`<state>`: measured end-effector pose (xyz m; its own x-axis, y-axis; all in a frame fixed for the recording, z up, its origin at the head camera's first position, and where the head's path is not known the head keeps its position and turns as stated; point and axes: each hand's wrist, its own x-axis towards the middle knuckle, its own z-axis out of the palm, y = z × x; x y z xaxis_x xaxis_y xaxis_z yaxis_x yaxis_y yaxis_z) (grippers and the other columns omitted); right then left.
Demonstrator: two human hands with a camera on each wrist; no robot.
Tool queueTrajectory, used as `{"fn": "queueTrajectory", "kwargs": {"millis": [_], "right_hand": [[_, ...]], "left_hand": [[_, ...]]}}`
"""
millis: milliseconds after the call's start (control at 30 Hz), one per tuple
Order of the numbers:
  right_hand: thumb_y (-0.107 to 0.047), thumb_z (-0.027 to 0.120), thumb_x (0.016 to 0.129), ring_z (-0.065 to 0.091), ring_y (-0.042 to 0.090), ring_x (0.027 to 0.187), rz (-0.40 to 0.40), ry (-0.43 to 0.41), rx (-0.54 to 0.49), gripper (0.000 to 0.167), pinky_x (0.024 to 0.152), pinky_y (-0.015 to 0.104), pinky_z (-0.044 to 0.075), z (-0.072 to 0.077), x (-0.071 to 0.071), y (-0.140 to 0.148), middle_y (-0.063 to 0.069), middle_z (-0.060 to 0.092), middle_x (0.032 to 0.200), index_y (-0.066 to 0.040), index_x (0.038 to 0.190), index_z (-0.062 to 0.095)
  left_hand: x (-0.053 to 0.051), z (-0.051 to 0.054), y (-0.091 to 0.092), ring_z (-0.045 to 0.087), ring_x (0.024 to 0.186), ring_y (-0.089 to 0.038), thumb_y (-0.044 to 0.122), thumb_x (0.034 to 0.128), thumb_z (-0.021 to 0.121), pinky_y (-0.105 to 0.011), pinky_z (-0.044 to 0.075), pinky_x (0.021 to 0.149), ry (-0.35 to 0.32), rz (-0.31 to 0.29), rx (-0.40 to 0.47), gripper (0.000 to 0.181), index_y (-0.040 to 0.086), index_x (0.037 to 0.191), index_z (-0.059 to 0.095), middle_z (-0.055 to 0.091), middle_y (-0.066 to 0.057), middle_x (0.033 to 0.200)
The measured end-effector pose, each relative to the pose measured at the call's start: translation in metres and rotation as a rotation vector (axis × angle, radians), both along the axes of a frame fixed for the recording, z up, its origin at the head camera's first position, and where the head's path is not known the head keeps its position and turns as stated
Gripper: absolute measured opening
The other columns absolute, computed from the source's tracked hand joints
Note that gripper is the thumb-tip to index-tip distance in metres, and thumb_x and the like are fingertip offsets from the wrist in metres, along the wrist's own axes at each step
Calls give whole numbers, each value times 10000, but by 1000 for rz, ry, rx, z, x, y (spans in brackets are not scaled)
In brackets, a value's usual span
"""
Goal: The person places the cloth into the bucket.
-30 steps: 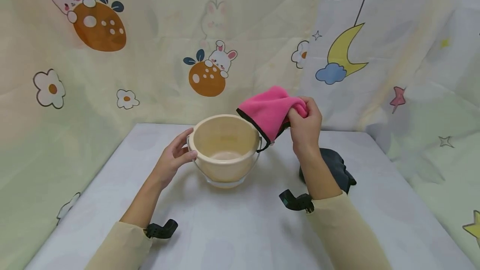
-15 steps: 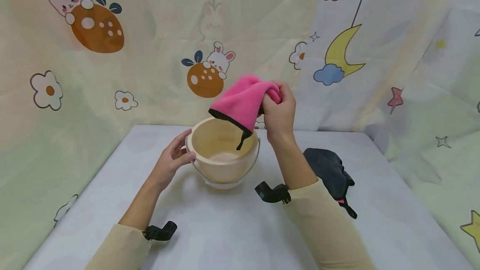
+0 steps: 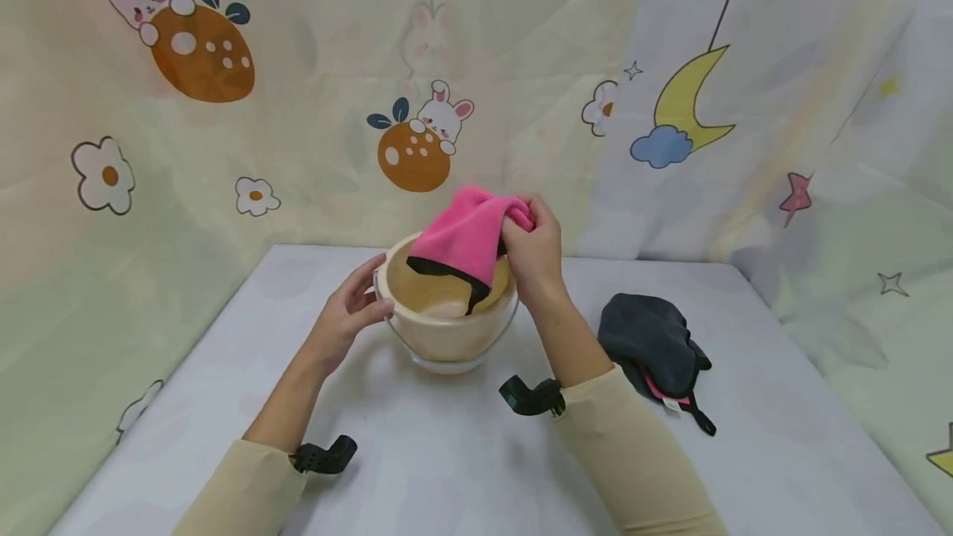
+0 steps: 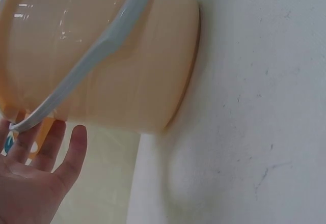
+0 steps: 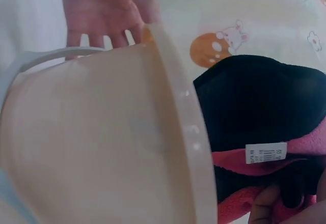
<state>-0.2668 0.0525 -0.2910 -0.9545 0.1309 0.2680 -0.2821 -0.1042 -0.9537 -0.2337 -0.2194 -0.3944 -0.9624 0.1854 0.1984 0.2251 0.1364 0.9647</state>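
Note:
A cream bucket (image 3: 447, 342) with a pale handle (image 4: 109, 38) stands on the table. My left hand (image 3: 350, 304) touches its left side near the rim; the left wrist view shows extended, spread fingers (image 4: 71, 158). My right hand (image 3: 534, 251) pinches a bunched pink fleece cloth (image 3: 462, 238) with black edging. The cloth hangs over the bucket's opening, its lower tip dipping below the rim. In the right wrist view its dark side and a white tag (image 5: 266, 153) show beside the bucket rim (image 5: 191, 127). Most of the right hand is outside that view.
A dark grey cloth piece (image 3: 646, 337) with a pink part, tag and black loop lies right of the bucket on the white table (image 3: 417, 453). A printed curtain (image 3: 320, 106) hangs behind and along the sides.
My right hand has moved left with the pink cloth, from right of the bucket to over its opening, then lowered it. The left hand and bucket have stayed put.

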Motion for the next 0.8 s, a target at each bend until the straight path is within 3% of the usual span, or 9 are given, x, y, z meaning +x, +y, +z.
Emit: {"fn": "queueTrajectory", "kwargs": {"millis": [267,400,500,600,700,800], "right_hand": [[-112,612,930,512,170,748,119,-92,211,129,631,291,520,-16,-6,1,45,518,861,-91,1055,635],[-148,669,915,592,228,873,200,-119,458,249,698,354,609,-19,-8,2,87,600,1016,-110,1159,638],[-189,711,902,601,256,988,251,-101,671,337,757,374,617,-17,-7,0,93,631,1119,-140,1226,631],[-216,733,901,601,266,1047,298,-65,814,388,816,370,594,-13,-4,-3,85,652,1148,-153,1270,635],[-235,759,903,605,253,1108,315,-50,856,424,880,377,586,-12,-2,-4,67,663,1192,-170,1306,641],[-233,766,909,616,265,1153,289,-37,814,422,935,420,583,-11,-1,-4,78,669,1249,-168,1308,647]], "left_hand": [[4,1,0,484,1378,-361,232,992,660,-208,537,949,-17,21,-5,733,292,1633,309,393,-63,1642],[3,0,1,475,1404,-357,255,988,666,-201,536,949,-22,26,-14,736,298,1632,311,380,-64,1653],[2,-1,1,467,1413,-375,238,989,660,-193,533,945,-22,25,-6,734,284,1633,311,368,-81,1659],[2,-2,1,464,1410,-382,212,993,651,-191,530,945,-19,19,4,729,268,1635,310,367,-91,1660],[1,-1,1,468,1412,-369,225,991,661,-193,532,948,-16,22,-4,727,285,1630,320,374,-72,1657],[1,-1,2,470,1420,-361,252,983,674,-200,538,948,-18,28,-16,732,310,1624,326,375,-47,1657]]}}
